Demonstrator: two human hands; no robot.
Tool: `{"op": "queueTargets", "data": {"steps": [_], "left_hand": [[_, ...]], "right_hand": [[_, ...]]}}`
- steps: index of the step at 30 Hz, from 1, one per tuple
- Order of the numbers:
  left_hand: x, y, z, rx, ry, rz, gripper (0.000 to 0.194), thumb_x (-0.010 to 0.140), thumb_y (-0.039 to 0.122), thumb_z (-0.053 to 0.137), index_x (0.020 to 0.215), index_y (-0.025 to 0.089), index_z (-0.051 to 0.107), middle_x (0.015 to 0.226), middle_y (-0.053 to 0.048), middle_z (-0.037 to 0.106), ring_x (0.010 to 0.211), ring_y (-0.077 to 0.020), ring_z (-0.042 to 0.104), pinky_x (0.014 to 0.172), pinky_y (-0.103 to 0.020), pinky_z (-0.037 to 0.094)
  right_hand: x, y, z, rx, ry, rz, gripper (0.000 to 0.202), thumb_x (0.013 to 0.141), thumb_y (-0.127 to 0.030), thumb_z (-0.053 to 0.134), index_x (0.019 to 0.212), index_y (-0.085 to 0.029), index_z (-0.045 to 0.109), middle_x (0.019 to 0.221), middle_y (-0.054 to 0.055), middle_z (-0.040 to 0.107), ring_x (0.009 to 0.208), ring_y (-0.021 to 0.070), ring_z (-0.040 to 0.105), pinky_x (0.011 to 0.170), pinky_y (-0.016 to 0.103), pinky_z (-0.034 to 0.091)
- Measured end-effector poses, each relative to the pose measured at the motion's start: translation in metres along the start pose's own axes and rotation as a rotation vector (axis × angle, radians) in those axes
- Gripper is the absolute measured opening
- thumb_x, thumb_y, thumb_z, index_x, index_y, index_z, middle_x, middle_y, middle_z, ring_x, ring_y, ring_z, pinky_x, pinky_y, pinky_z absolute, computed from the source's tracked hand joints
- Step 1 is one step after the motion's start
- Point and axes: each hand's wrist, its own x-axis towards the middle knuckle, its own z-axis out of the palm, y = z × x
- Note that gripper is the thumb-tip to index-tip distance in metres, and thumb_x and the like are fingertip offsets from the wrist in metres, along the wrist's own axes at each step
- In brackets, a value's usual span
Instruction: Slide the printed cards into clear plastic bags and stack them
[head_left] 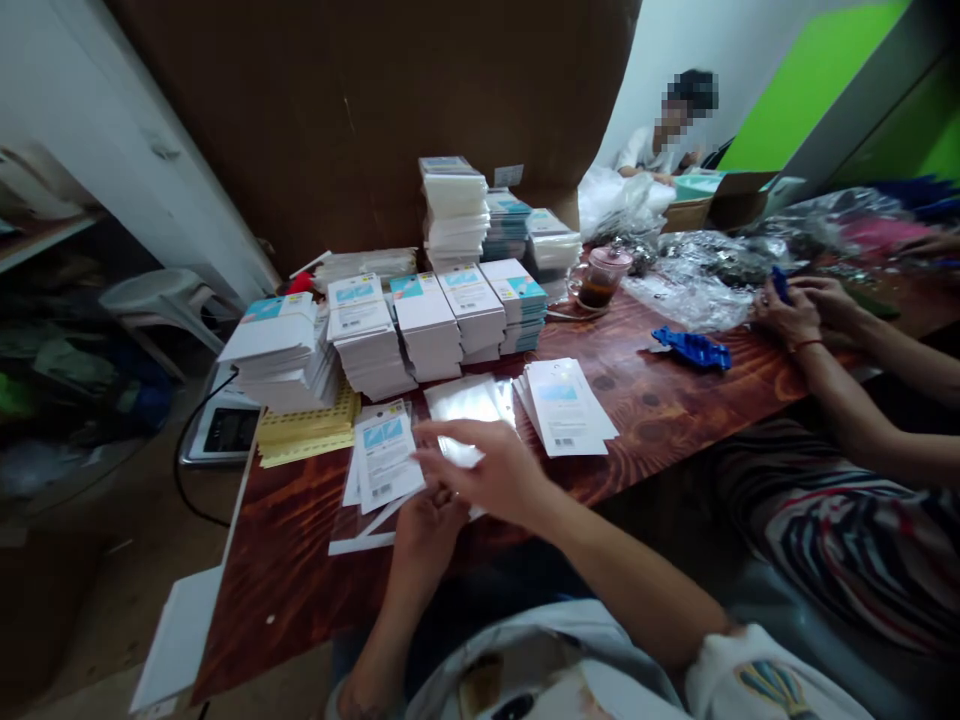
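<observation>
Near the front edge of the counter (300, 560): right hand (495, 470) stretched flat over the clear sleeves (469, 405), fingers (442, 440) spread and released, gripping nothing, fingertips reaching left toward the printed cards (386, 455). Left hand (427, 530) lower, at the very edge, partly hidden under the right wrist; fingers curled upward toward a card or sleeve, but whether clenched on it cannot be told. One loose white strip (364, 543) lying just left of that hand.

Printed cards fanned in a small loose pile, touching the sleeves' left side. A second fanned pile of cards (566, 408) just right of the sleeves. Behind, toward the far edge, rows of stacked finished packs (427, 325), with a taller stack (454, 210) behind them. Yellow sheets (307, 430) at the left edge under one stack.

To do this well, judging from the layout: take one card only from the top of the fan, steady the sleeve with the lower hand, keep the printed face one way up as in the stacks.

At the right edge, a co-worker's hands (799, 310) on a blue piece, more blue parts (694, 350) beside; glass cup (600, 278) near the far stacks.
</observation>
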Motion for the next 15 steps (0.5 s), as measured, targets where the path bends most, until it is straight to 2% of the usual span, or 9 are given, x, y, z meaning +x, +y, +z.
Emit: {"op": "queueTargets", "data": {"steps": [2,4,5,6,8,9,11,14,15], "left_hand": [[-0.008,0.002,-0.008,-0.05,-0.052,-0.077,0.029,0.069,0.033,0.071,0.09,0.014,0.064,0.081,-0.006,0.072,0.072,-0.0184,0.067,0.061,-0.025,0.05],[-0.012,0.002,-0.013,-0.111,-0.079,-0.115,0.032,0.072,0.039,0.069,0.092,0.014,0.063,0.088,-0.008,0.073,0.08,-0.0186,0.068,0.069,-0.025,0.051],[-0.012,0.002,-0.013,-0.129,-0.083,-0.116,0.033,0.072,0.04,0.068,0.091,0.014,0.062,0.091,-0.009,0.072,0.084,-0.0194,0.068,0.072,-0.026,0.051],[-0.012,0.002,-0.012,-0.135,-0.08,-0.108,0.033,0.072,0.039,0.069,0.09,0.013,0.061,0.093,-0.01,0.072,0.086,-0.0203,0.068,0.073,-0.026,0.051],[-0.009,0.0,-0.01,-0.136,-0.075,-0.096,0.037,0.069,0.035,0.073,0.095,0.013,0.059,0.096,-0.011,0.072,0.089,-0.0215,0.069,0.075,-0.026,0.052],[-0.008,-0.001,-0.01,-0.139,-0.076,-0.09,0.043,0.067,0.031,0.075,0.101,0.014,0.057,0.097,-0.011,0.072,0.091,-0.0218,0.068,0.076,-0.026,0.052],[-0.007,-0.003,-0.008,-0.167,-0.061,-0.071,0.064,0.065,0.026,0.076,0.121,0.016,0.047,0.097,-0.011,0.072,0.092,-0.0218,0.069,0.079,-0.028,0.051],[-0.008,-0.004,-0.009,-0.193,-0.025,-0.062,0.096,0.067,0.024,0.075,0.144,0.02,0.017,0.096,-0.01,0.073,0.089,-0.0205,0.069,0.082,-0.031,0.051],[-0.008,-0.005,-0.01,-0.185,-0.025,-0.062,0.101,0.067,0.024,0.075,0.146,0.019,0.011,0.097,-0.01,0.073,0.088,-0.0203,0.069,0.083,-0.032,0.051]], "right_hand": [[-0.014,0.027,-0.042,-0.078,-0.043,0.134,0.036,0.083,-0.038,0.061,0.114,-0.019,0.062,0.121,0.008,0.063,0.111,0.0204,0.059,0.096,0.031,0.047],[-0.029,0.058,-0.08,-0.257,-0.276,0.217,0.071,0.064,-0.035,0.079,0.128,-0.018,0.053,0.137,0.014,0.047,0.126,0.0332,0.044,0.102,0.047,0.04],[-0.035,0.073,-0.096,-0.31,-0.361,0.259,0.08,0.057,-0.032,0.083,0.13,-0.017,0.051,0.137,0.017,0.047,0.125,0.0368,0.044,0.1,0.049,0.041],[-0.041,0.086,-0.109,-0.327,-0.418,0.261,0.076,0.06,-0.031,0.081,0.129,-0.017,0.052,0.134,0.016,0.05,0.121,0.0369,0.048,0.098,0.048,0.044],[-0.049,0.102,-0.126,-0.3,-0.486,0.197,0.05,0.077,-0.031,0.067,0.125,-0.018,0.057,0.123,0.01,0.061,0.108,0.0313,0.06,0.09,0.038,0.05],[-0.053,0.104,-0.131,-0.277,-0.479,0.142,0.038,0.085,-0.029,0.056,0.121,-0.019,0.06,0.115,0.007,0.066,0.1,0.0273,0.065,0.085,0.034,0.052],[-0.06,0.095,-0.136,-0.254,-0.36,0.039,0.033,0.091,-0.023,0.044,0.119,-0.02,0.061,0.108,0.004,0.07,0.091,0.0231,0.068,0.079,0.03,0.055],[-0.075,0.061,-0.127,-0.144,-0.089,-0.138,0.039,0.089,-0.012,0.044,0.124,-0.024,0.057,0.116,0.004,0.066,0.101,0.0208,0.065,0.083,0.03,0.055],[-0.081,0.048,-0.12,-0.085,-0.094,-0.221,0.04,0.09,-0.01,0.042,0.125,-0.024,0.055,0.12,0.004,0.063,0.107,0.0192,0.062,0.088,0.029,0.054]]}}
